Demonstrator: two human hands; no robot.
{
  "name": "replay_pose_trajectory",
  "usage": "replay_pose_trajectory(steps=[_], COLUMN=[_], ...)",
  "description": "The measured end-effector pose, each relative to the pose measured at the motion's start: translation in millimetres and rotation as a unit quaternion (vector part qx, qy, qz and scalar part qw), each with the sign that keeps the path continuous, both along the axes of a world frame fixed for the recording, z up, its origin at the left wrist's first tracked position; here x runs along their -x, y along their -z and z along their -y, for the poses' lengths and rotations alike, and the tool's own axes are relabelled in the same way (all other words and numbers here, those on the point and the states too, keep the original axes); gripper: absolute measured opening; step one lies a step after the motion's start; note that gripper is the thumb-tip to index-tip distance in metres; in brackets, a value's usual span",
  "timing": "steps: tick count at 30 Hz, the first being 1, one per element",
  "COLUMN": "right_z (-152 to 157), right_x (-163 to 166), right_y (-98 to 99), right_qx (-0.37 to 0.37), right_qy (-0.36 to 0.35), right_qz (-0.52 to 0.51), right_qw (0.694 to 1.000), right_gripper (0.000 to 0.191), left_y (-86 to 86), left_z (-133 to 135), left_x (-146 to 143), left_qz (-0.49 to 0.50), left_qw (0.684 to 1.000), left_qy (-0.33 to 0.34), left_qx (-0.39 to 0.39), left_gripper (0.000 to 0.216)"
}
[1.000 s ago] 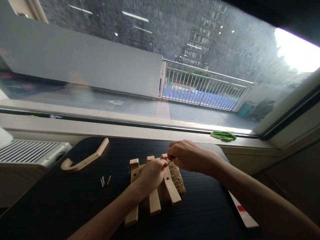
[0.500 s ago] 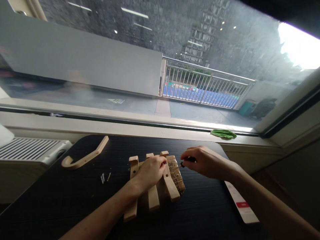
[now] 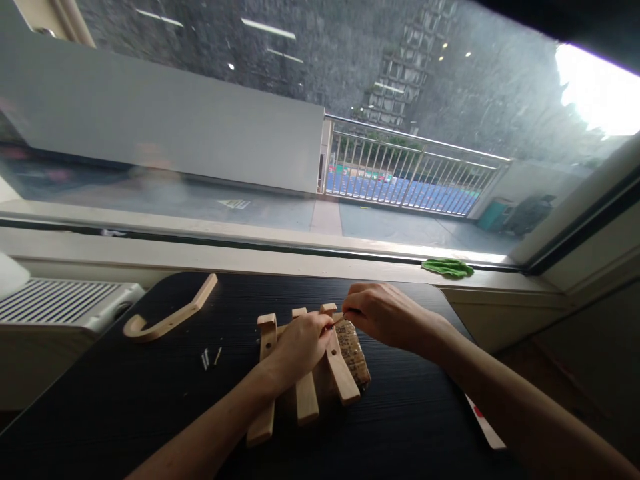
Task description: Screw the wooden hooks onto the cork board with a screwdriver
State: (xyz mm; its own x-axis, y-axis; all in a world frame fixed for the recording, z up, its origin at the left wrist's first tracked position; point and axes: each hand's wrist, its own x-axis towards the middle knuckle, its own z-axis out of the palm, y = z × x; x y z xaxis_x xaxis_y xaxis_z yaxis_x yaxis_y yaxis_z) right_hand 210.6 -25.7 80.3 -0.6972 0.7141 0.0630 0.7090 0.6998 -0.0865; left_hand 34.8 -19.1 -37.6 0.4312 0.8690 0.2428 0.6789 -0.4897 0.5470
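Three pale wooden hook pieces [image 3: 306,400] lie fanned out on the black table [image 3: 125,400], over a brown printed packet [image 3: 354,353]. My left hand [image 3: 297,348] rests closed on top of the hooks, pressing them down. My right hand [image 3: 385,313] sits just right of it, fingers pinched on a thin dark tool [image 3: 339,321] whose tip meets the rightmost hook beside my left fingers. How the tool ends is hidden by my fingers.
A fourth curved wooden hook [image 3: 167,313] lies apart at the table's back left. A few small screws [image 3: 210,357] lie left of the pile. A white card with a red mark [image 3: 483,427] lies under my right forearm. A radiator [image 3: 60,303] stands left; a green cloth [image 3: 447,268] is on the sill.
My right hand drew away to the right half a second ago, then came back left to the rightmost hook. My left hand stayed on the hooks.
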Motion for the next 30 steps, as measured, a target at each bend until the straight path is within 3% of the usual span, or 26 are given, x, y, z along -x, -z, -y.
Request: replay_pose_trajectory(steps=[8, 16, 20, 24, 30], right_z=[4.0, -4.8, -8.7, -10.2, -8.1], right_x=[6.6, 32.9, 30.5, 23.7, 29.9], right_y=[-3.8, -8.8, -9.8, -9.4, -11.9], right_qx=[-0.016, -0.024, 0.0, 0.036, 0.026], right_qy=[0.007, -0.037, -0.028, -0.037, -0.015], right_qz=[0.042, 0.104, 0.084, 0.049, 0.028], right_qw=[0.999, 0.994, 0.996, 0.997, 0.999], right_gripper=[0.024, 0.019, 0.016, 0.03, 0.019], left_y=[-3.7, -7.3, -6.1, -4.0, -6.6], left_z=[0.7, 2.0, 1.9, 1.3, 1.4], left_x=[-1.9, -2.0, -1.4, -1.9, -1.9], left_qz=[0.0, -0.01, -0.008, 0.007, 0.004], left_qw=[1.0, 1.0, 1.0, 1.0, 1.0], left_qy=[-0.002, -0.012, -0.016, 0.001, -0.005], left_qx=[0.017, 0.009, 0.005, 0.012, 0.02], left_gripper=[0.022, 0.019, 0.016, 0.016, 0.017])
